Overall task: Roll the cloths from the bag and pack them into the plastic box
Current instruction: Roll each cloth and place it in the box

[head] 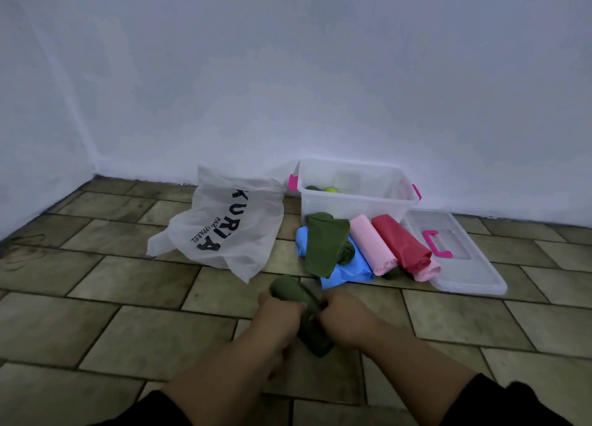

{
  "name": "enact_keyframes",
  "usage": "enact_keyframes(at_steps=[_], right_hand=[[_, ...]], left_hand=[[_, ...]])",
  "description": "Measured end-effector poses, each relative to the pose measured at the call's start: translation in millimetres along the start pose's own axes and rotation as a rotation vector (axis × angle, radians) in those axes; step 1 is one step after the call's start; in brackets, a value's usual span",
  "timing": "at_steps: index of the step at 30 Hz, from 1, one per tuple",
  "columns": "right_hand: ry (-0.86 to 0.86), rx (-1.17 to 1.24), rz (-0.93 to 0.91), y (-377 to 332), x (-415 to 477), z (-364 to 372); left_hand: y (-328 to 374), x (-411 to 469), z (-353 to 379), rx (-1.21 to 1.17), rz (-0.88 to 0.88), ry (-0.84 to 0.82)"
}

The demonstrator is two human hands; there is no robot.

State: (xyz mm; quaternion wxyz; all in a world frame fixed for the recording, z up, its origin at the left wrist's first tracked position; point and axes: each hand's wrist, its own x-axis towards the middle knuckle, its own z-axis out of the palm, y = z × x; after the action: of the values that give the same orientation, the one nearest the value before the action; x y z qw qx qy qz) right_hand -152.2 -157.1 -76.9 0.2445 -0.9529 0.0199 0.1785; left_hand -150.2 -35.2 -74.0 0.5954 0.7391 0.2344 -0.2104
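A dark green rolled cloth (290, 289) lies on the tiled floor in front of me. My left hand (278, 310) grips it from the left and my right hand (344, 315) grips it from the right. Beyond it is a pile of cloths: a loose green cloth (323, 243) over a blue cloth (352, 268), a pink roll (371, 246) and a red roll (400, 243). The clear plastic box (355, 204) with pink latches stands open against the wall, with green and yellow cloths inside. A white plastic bag (230, 230) lies to its left.
The box's clear lid (461, 259) with a pink handle lies flat on the floor to the right of the cloth pile. White walls meet in a corner at the far left. Bare floor tiles stretch to my left and right.
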Motion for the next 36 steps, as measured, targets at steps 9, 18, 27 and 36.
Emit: enact_keyframes(at_steps=[9,18,27,36], right_hand=[[-0.135,0.645,0.165,7,-22,6],[-0.129,1.257,-0.006,6,-14,-40],[0.192,1.107,0.034,21,72,-201],[0.192,0.142,0.242,43,212,-209]], left_hand=[[-8,5,3,-0.186,0.047,-0.037],[47,-4,16,-0.222,0.332,-0.051],[187,98,27,0.498,0.672,0.103],[191,156,54,0.855,0.540,0.075]])
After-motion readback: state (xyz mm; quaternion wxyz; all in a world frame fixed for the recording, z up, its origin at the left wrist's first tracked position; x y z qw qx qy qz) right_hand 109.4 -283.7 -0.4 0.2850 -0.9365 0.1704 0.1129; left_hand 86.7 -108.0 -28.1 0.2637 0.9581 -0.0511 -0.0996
